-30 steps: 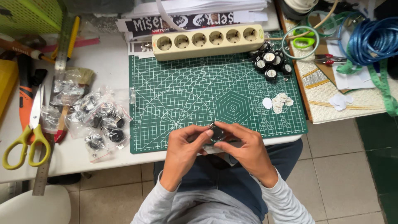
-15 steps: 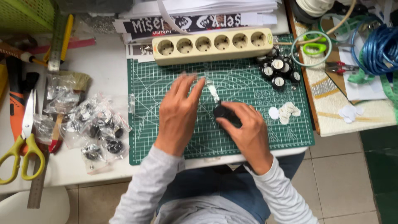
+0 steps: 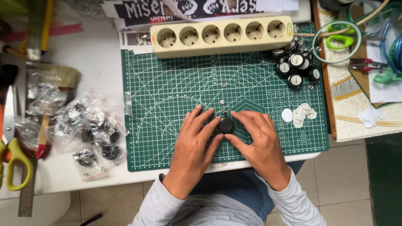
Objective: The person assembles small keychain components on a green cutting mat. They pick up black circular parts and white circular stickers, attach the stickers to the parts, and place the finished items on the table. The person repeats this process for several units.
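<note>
White tabletop (image 3: pixel 100 62) over tiled floor; a green cutting mat (image 3: pixel 167 83) covers its middle. Nearest the seated person, both hands lie flat on the mat's near half, grey sleeves at the wrists. Left hand (image 3: pixel 194 140): fingers spread, thumb and forefinger tips against the left side of a small round black part (image 3: pixel 226 124). Right hand (image 3: pixel 259 140): fingers loosely spread, thumb and forefinger meeting the part from the right. The part rests on the mat between the two hands, pinched lightly from both sides rather than lifted.

Judgement: a fitting or pressing step on this one part; the next move seems to call for steady, even fingertip pressure.

Just beyond, tiny metal bits (image 3: pixel 222 100) lie in a line. Further right, white round discs (image 3: pixel 299 115); beyond them, a cluster of finished black parts (image 3: pixel 295 69). At the far edge, a beige power strip (image 3: pixel 222 37). Left: clear bags of parts (image 3: pixel 90 129), yellow-handled scissors (image 3: pixel 14 159).
</note>
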